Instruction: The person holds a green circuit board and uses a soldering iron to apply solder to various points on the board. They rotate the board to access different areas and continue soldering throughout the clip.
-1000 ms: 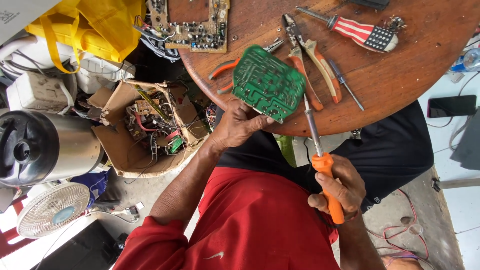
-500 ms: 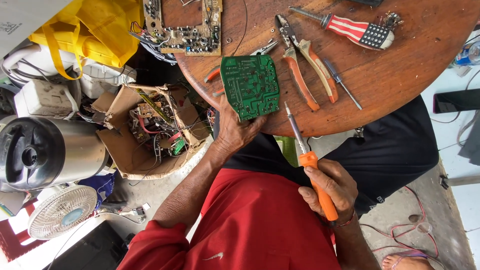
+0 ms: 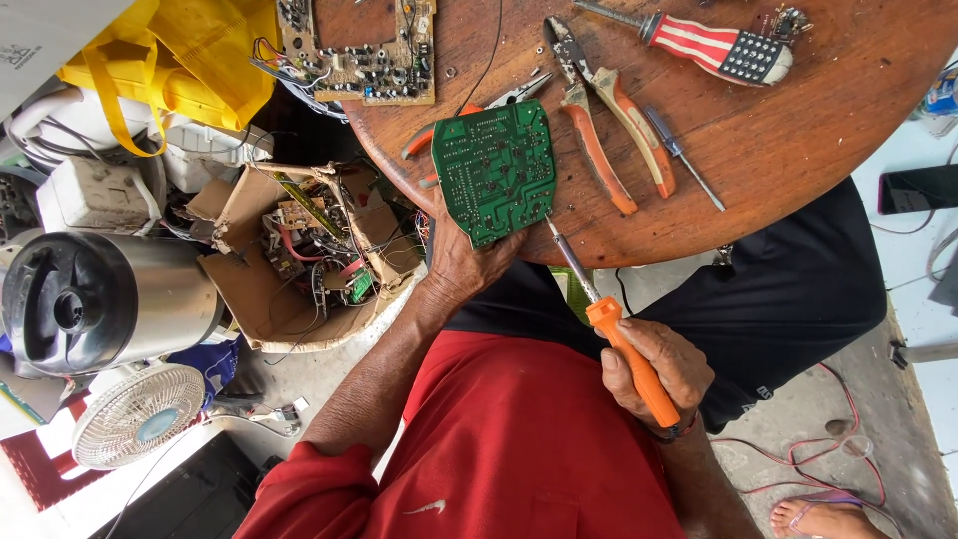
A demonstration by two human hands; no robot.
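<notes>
My left hand grips the near edge of a green circuit board, holding it flat on the round wooden table. In my right hand is an orange-handled soldering iron. Its metal tip points up and touches the board's lower right corner. Both arms reach out of red sleeves, over my lap in black shorts.
On the table lie orange-handled pliers, a small screwdriver, a striped-handle screwdriver and a second, brown circuit board. To the left stand a cardboard box of electronic scraps, a metal kettle-like vessel, a small fan and a yellow bag.
The green board has turned and slid left and nearer to me on the table. The soldering iron has moved left, and its tip now meets the board's corner.
</notes>
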